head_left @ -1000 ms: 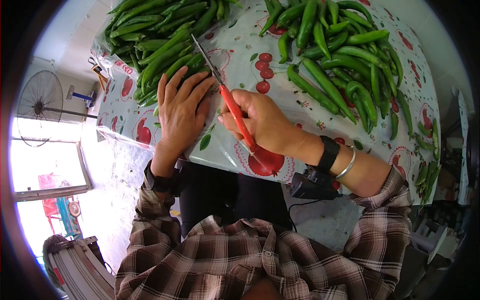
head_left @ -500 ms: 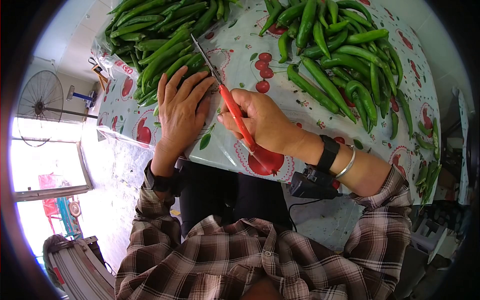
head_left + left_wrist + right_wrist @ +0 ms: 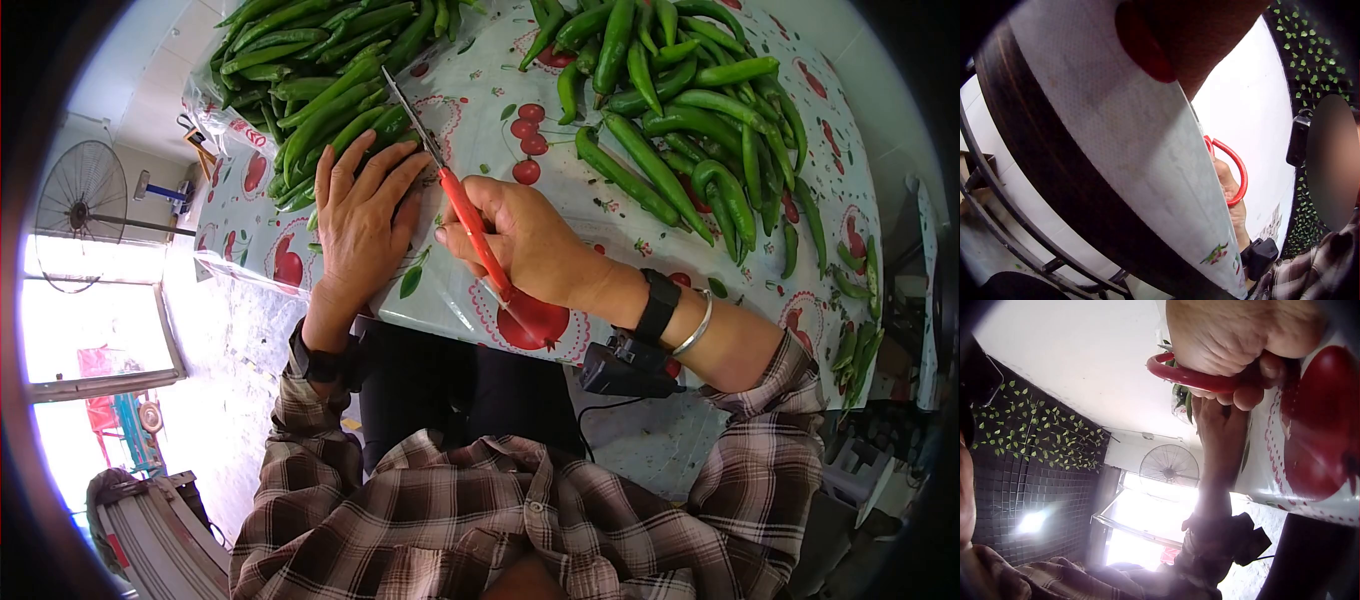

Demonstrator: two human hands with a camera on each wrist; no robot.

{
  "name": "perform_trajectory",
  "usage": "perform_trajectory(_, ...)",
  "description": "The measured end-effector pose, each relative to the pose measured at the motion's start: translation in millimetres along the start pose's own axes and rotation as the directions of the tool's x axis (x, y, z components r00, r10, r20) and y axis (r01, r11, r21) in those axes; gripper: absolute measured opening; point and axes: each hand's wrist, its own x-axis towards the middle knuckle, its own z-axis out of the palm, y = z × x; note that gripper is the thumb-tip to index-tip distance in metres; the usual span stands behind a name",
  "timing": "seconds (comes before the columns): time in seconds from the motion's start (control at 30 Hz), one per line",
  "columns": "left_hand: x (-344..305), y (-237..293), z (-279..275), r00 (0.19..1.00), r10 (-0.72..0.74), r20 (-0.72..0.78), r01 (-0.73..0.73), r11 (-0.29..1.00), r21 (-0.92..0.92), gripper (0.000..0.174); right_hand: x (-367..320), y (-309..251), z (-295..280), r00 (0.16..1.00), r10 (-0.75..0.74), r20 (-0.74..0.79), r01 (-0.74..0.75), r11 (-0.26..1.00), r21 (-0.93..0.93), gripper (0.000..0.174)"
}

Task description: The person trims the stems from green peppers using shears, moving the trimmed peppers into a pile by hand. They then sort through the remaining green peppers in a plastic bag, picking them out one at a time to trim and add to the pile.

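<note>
In the head view, my left hand (image 3: 362,215) lies with fingers extended and relaxed, fingertips at the near edge of a big heap of long green chili peppers (image 3: 325,105). My right hand (image 3: 530,245) grips a pair of red-handled scissors (image 3: 466,222) just to the right of it. The blades are close together and point away from me, along the heap's right side. In the right wrist view, curled fingers wrap a red handle loop (image 3: 1192,380). The left wrist view shows the loop (image 3: 1244,178) past the table edge; the left fingers are hidden there.
Another pile of green chili peppers (image 3: 690,125) spreads over the right of the table, with smaller green pieces (image 3: 855,350) at its right edge. A cherry-patterned plastic cloth (image 3: 430,310) covers the table. Clear plastic (image 3: 215,120) shows beside the left heap. A fan (image 3: 75,212) stands beyond.
</note>
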Motion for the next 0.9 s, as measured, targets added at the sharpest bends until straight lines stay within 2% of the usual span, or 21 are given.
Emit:
perform_trajectory(0.4,0.9,1.2,-1.2,1.000,-0.006,0.004,0.006,1.000,-0.003,0.035,1.5,3.8,-1.1,1.000,-0.016,-0.007,0.016,0.999,-0.051,0.013)
perform_trajectory(0.9,1.3,1.9,-1.8,1.000,-0.012,-0.002,0.012,1.000,-0.004,0.038,0.9,0.7,1.6,0.999,-0.045,-0.006,0.045,0.999,-0.010,0.012)
